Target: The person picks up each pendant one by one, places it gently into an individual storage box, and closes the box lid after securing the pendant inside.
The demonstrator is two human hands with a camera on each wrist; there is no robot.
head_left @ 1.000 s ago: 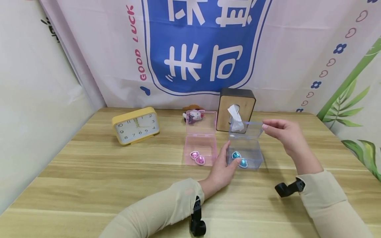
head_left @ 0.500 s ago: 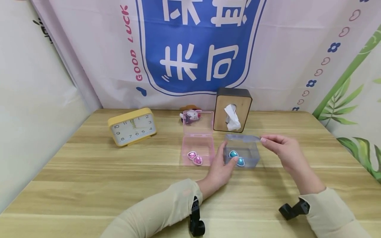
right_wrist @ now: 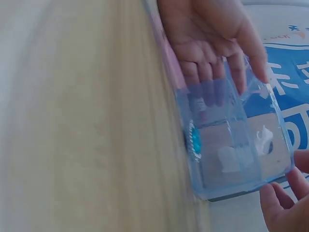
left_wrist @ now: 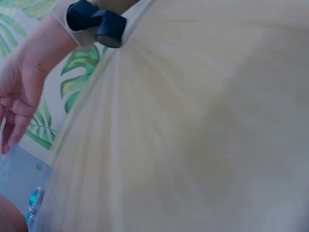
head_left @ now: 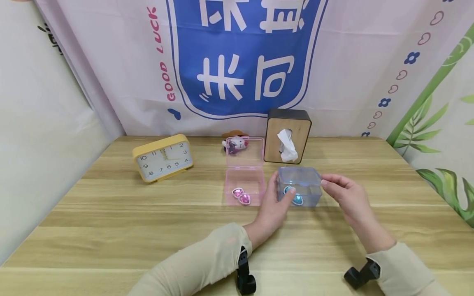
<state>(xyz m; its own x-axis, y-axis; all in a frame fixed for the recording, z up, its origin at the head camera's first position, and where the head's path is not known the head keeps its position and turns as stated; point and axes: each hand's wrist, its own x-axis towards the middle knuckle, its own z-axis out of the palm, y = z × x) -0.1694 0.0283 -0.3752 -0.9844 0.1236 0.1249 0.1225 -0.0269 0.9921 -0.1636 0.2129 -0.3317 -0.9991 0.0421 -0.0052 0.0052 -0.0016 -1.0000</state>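
A clear blue hinged box (head_left: 310, 200) stands on the table, its lid (head_left: 298, 176) lying down over the top. Two teal heart-shaped gems with beaded edges (head_left: 298, 200) lie inside, one partly covered by my left thumb. My left hand (head_left: 272, 207) grips the box's left side, thumb across the front. At the right front corner of the lid, my right hand (head_left: 348, 199) pinches the edge between thumb and fingers; the right wrist view shows these fingertips (right_wrist: 270, 195) at that corner. Left of it, a similar pink box (head_left: 255, 185) stands with raised lid, holding two pink gems (head_left: 244, 199).
Behind the boxes stand a wooden-faced tissue box (head_left: 274, 137) and a small mouse-like figure (head_left: 235, 144). A yellow alarm clock (head_left: 163, 158) is at the back left. A printed cloth (head_left: 129, 74) hangs along the table's rear edge.
The blue box's lid has swung down from upright onto the box, with my right hand lowering along with it. My left hand has kept its grip on the box. The pink box has stayed put.
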